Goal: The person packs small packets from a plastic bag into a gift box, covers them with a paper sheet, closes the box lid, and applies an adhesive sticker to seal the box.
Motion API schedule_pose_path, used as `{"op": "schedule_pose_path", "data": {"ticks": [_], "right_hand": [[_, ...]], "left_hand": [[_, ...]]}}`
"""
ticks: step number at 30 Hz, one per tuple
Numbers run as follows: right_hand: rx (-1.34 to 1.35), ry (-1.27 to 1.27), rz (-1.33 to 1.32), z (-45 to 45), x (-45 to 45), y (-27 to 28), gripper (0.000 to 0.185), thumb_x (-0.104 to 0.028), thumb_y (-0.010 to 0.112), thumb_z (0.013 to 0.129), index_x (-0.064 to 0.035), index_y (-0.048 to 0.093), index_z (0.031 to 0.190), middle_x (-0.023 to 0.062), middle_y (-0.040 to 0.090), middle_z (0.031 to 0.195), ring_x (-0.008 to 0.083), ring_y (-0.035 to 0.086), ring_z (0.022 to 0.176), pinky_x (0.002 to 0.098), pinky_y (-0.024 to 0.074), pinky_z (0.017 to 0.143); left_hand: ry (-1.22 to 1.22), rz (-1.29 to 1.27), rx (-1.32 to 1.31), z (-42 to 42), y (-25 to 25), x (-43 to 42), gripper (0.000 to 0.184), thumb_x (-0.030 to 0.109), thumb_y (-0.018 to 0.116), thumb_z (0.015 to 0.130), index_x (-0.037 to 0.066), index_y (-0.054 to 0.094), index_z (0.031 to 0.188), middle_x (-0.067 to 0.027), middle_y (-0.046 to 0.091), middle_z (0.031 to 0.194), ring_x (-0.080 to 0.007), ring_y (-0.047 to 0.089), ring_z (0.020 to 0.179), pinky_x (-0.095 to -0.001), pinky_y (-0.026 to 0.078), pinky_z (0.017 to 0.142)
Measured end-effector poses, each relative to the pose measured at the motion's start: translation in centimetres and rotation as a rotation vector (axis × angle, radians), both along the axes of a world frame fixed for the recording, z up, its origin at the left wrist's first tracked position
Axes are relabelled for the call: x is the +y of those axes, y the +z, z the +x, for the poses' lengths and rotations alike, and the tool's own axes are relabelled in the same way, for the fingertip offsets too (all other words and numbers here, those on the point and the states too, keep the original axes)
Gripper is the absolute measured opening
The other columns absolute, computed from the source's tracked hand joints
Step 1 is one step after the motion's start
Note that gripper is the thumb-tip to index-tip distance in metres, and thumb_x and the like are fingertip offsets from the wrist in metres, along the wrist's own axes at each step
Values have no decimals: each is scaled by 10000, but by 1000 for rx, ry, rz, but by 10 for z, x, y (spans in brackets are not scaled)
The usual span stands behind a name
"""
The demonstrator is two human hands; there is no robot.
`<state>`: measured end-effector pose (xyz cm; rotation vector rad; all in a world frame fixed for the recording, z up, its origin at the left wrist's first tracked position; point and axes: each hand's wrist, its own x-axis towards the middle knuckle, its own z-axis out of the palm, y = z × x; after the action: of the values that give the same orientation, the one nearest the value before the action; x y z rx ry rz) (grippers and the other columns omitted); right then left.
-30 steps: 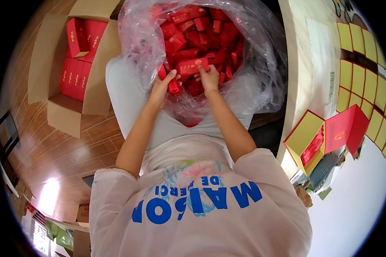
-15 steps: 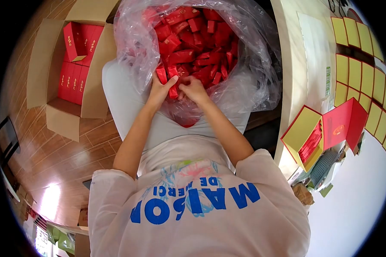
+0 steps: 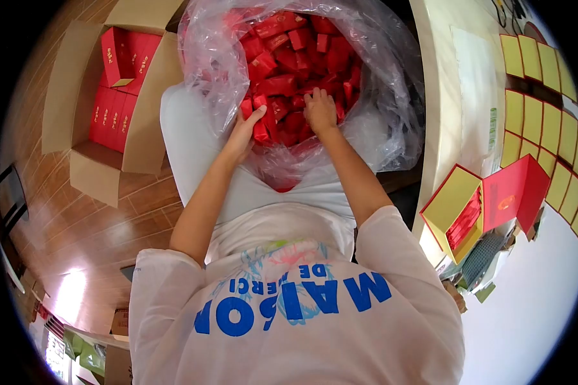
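A large clear plastic bag [image 3: 392,96] lies open across my lap, filled with small red packets [image 3: 279,85]. My left hand [image 3: 243,133] is closed around a few red packets [image 3: 261,131] at the near left side of the pile, thumb on top. Farther to the right, my right hand [image 3: 320,111] reaches into the bag with its fingers bent down onto the pile. Whatever lies under those fingertips is hidden.
On the floor at left stands an open cardboard box [image 3: 144,96] with red gift boxes [image 3: 111,119]. To the right, a table [image 3: 440,122] bears an opened red and yellow box [image 3: 453,192] holding red packets. Rows of yellow, red-edged boxes [image 3: 532,119] are beyond it.
My right hand has moved away from my left hand, forward and right onto the pile. My left hand still holds red packets near the bag's left side. The view has shifted slightly.
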<state>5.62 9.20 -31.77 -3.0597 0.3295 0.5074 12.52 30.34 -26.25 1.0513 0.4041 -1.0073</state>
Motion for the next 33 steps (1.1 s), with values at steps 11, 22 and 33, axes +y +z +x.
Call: {"op": "schedule_pose_path", "data": {"ticks": [11, 22, 33], "right_hand": [[-666, -429, 939, -38, 54, 116, 325, -66, 645, 771, -26, 512, 1064, 188, 578, 1253, 349, 611, 997, 412, 503, 787], [-682, -442, 794, -102, 40, 298, 206, -76, 588, 901, 10, 562, 1086, 177, 618, 1098, 286, 635, 774, 338, 508, 671], [-1214, -665, 706, -230, -20, 421, 531, -360, 401, 1020, 4, 409, 1406, 147, 530, 1339, 195, 508, 1199, 312, 369, 1027]], "left_hand": [[-38, -420, 397, 4, 22, -5, 530, 390, 586, 929, 69, 453, 1330, -105, 593, 1220, -243, 572, 1129, -400, 476, 952], [-408, -376, -379, -28, 180, -61, 805, 207, 751, 798, 109, 268, 1435, -70, 463, 1318, -185, 472, 1208, -351, 391, 1018], [-779, -828, -1110, -139, 327, -197, 794, 212, 749, 807, 65, 238, 1396, -175, 418, 1335, -256, 467, 1233, -366, 392, 1024]]}}
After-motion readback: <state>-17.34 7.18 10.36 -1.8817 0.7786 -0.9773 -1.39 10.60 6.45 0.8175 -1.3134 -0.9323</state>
